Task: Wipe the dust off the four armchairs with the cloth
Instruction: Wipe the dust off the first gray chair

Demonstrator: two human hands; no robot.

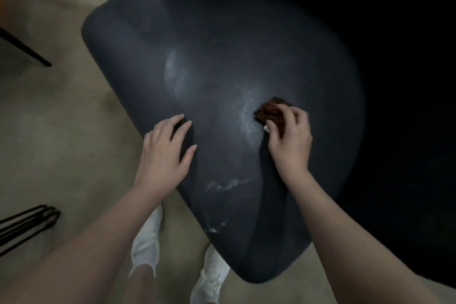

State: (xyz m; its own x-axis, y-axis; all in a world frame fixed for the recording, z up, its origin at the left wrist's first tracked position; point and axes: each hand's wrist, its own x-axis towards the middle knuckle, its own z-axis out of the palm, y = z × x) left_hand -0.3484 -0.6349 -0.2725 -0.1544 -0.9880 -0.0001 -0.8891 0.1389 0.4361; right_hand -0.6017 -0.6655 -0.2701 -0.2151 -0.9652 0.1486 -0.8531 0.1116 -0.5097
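Observation:
A dark grey armchair (222,61) fills the middle of the view, seen from above, with pale dust streaks across its padded surface. My right hand (291,138) grips a bunched brown cloth (269,110) and presses it onto the chair beside a white dust smear. My left hand (167,148) rests flat on the chair's left edge, fingers spread and straight. The chair's right side fades into deep shadow.
Beige floor (61,118) lies to the left and below. A black chair leg (24,49) crosses the upper left, and black wire legs (27,224) show at the lower left. My white shoes (148,237) stand just below the armchair's edge.

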